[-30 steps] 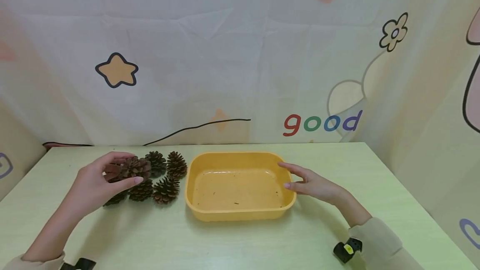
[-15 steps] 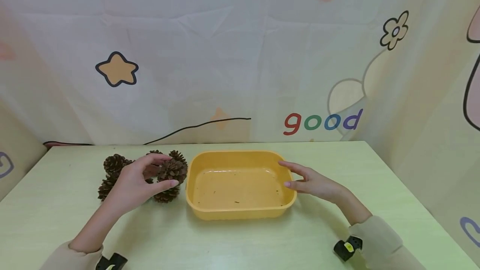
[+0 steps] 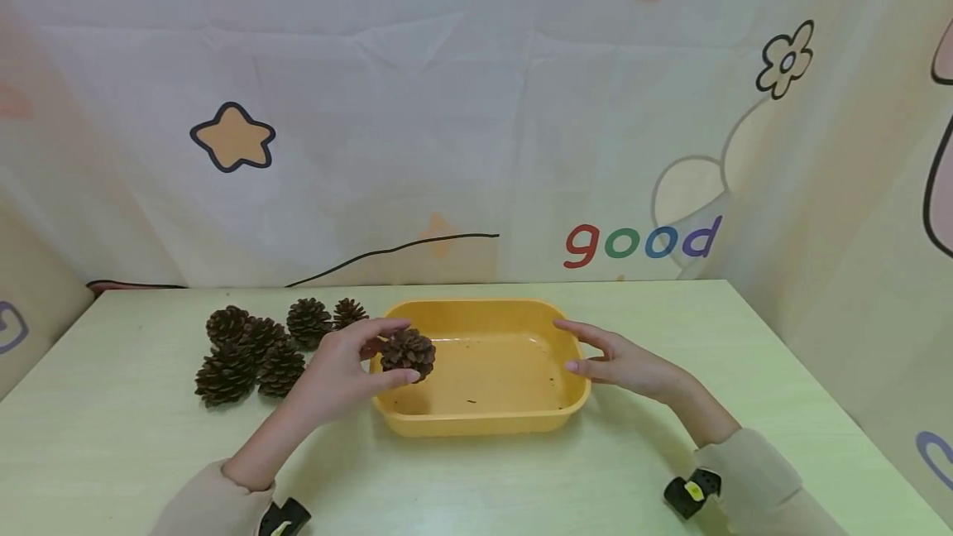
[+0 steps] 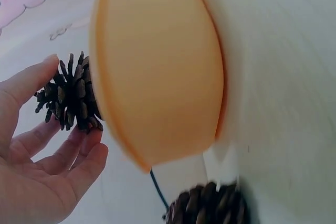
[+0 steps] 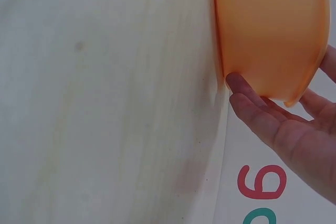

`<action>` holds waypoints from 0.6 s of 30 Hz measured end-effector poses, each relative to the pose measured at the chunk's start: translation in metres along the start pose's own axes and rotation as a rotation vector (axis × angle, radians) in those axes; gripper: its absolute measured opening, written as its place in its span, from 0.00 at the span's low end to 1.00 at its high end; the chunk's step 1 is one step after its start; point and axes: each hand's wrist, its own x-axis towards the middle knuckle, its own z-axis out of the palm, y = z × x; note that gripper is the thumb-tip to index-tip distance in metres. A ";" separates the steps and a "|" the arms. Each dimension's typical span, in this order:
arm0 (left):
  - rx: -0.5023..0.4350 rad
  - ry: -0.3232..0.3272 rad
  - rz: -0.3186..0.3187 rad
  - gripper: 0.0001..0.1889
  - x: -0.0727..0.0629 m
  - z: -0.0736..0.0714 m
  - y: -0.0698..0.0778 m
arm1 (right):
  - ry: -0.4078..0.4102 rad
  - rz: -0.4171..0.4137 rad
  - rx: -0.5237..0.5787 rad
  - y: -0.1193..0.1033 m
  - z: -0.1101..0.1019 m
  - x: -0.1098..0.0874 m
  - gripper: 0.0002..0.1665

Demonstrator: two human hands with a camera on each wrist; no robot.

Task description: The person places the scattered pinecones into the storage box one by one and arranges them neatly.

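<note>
My left hand (image 3: 342,362) holds a brown pine cone (image 3: 409,354) between thumb and fingers, over the left end of a yellow plastic basin (image 3: 476,424). In the left wrist view the held pine cone (image 4: 71,95) shows beside the basin's rim (image 4: 97,66), its scales spread wide. On the other side, my right hand (image 3: 633,362) grips the basin's right end, thumb and index finger over the rim. Seen from the right wrist, the other fingers (image 5: 257,114) lie along the basin's outer wall (image 5: 268,35). A few dark specks lie on the basin floor.
Several pine cones (image 3: 227,375) stand clustered on the pale table (image 3: 476,486), left of the basin; two more sit behind my left hand, one a smaller pine cone (image 3: 348,313). A printed cloth (image 3: 476,131) hangs along the table's back edge.
My left hand has carried the pine cone rightward from the cluster, past the other cones, to over the basin's left end. The right hand and the basin have stayed in place.
</note>
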 end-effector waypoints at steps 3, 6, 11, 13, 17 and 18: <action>-0.018 -0.015 0.005 0.30 0.004 0.010 0.000 | 0.002 0.001 -0.005 0.000 0.000 0.000 0.40; -0.021 -0.029 0.000 0.31 0.007 0.020 0.002 | 0.005 0.005 -0.008 0.000 0.000 0.001 0.39; -0.002 -0.050 -0.014 0.31 0.012 0.036 0.006 | 0.005 0.002 -0.006 -0.001 0.001 0.001 0.39; 0.005 -0.057 -0.010 0.31 0.014 0.043 0.009 | 0.003 0.001 -0.005 -0.001 0.001 0.000 0.39; -0.007 -0.084 0.018 0.30 0.019 0.055 0.013 | 0.007 0.009 -0.013 -0.002 0.001 0.000 0.39; -0.008 -0.095 0.027 0.30 0.021 0.058 0.014 | 0.008 0.012 -0.016 -0.002 0.000 0.000 0.39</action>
